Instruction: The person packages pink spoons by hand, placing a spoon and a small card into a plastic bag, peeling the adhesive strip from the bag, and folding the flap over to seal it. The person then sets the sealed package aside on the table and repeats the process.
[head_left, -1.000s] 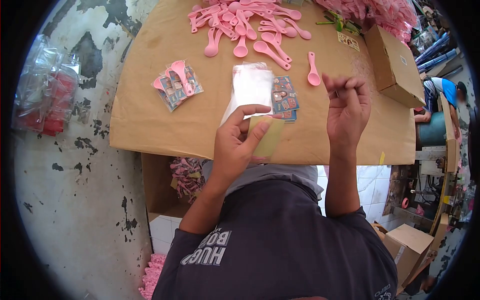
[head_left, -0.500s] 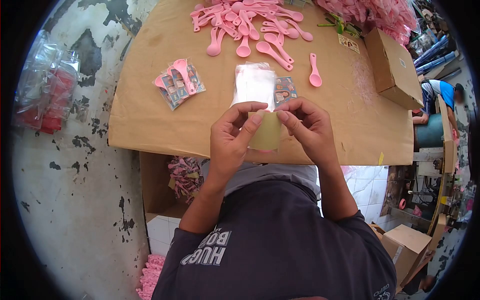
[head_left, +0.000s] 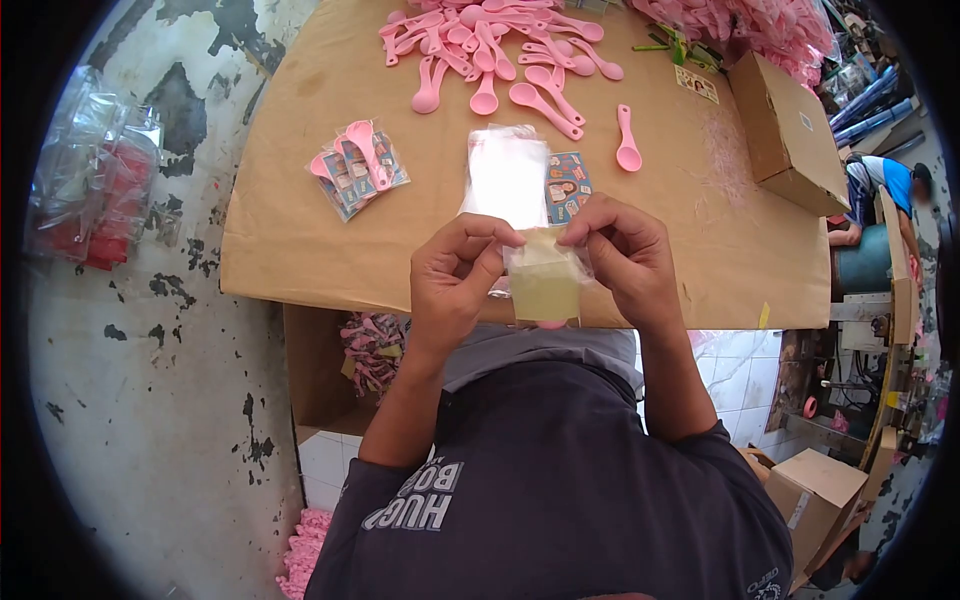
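Between my two hands hangs a small clear plastic bag (head_left: 546,290) with a pale yellow-green card inside. A bit of pink shows at its lower edge; the rest of that pink thing is hidden behind the card. My left hand (head_left: 452,275) is closed, pinching the bag's upper left corner. On the other side, my right hand (head_left: 628,258) pinches the upper right corner. Just beyond my fingers lie a stack of clear bags (head_left: 507,175) and blue printed cards (head_left: 569,185), partly covered by the stack.
A heap of pink measuring spoons (head_left: 485,45) lies at the far side of the table (head_left: 310,240). Filled bags (head_left: 360,168) lie to the left, and a lone spoon (head_left: 627,140) to the right. A cardboard box (head_left: 785,135) stands at the right edge. A person (head_left: 890,185) bends over farther right.
My hands have moved slightly apart at the bag's top. The bag hangs a little lower and farther right, with its clear upper part now spread between my fingers.
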